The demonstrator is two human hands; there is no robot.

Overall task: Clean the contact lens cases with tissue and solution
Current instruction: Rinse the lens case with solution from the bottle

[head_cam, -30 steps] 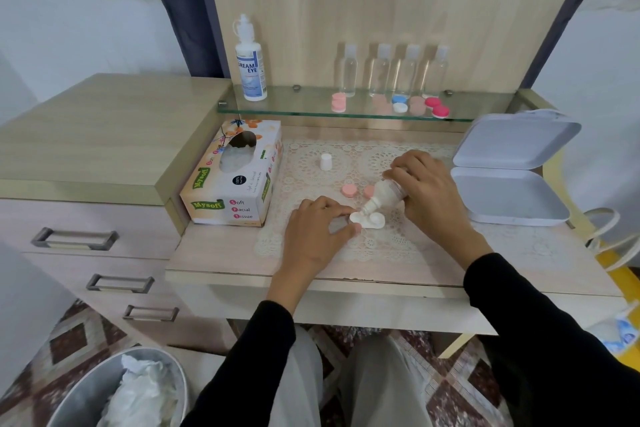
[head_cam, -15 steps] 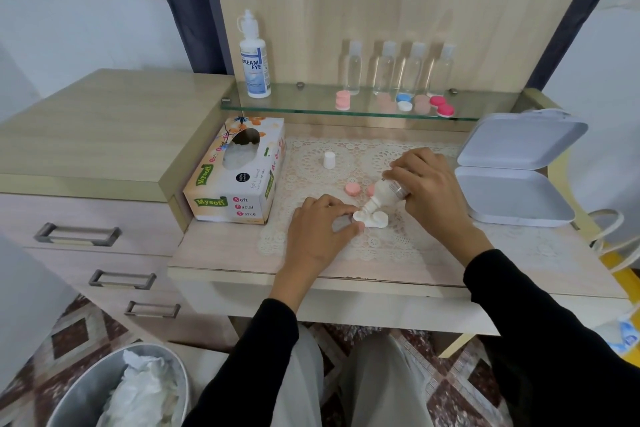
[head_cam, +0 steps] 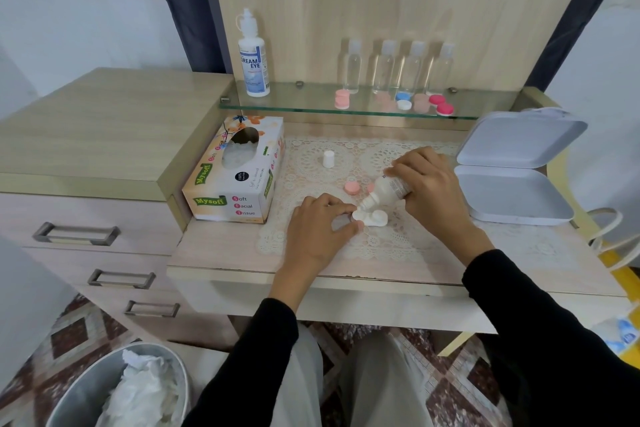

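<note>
Centrally, head view: white lens case [head_cam: 373, 218] laid flat on lace mat [head_cam: 311, 156], long axis running left to right. Left end of case pinched between thumb and forefinger of left hand [head_cam: 317, 232]; right well exposed beyond fingertips. Small solution bottle [head_cam: 385, 191] clamped in curled fingers of right hand [head_cam: 429, 187], base buried in grip, long axis slanted from upper right to lower left, nozzle pointed down at case's left well. Pink cap [head_cam: 352, 188] seen just behind nozzle.
</note>
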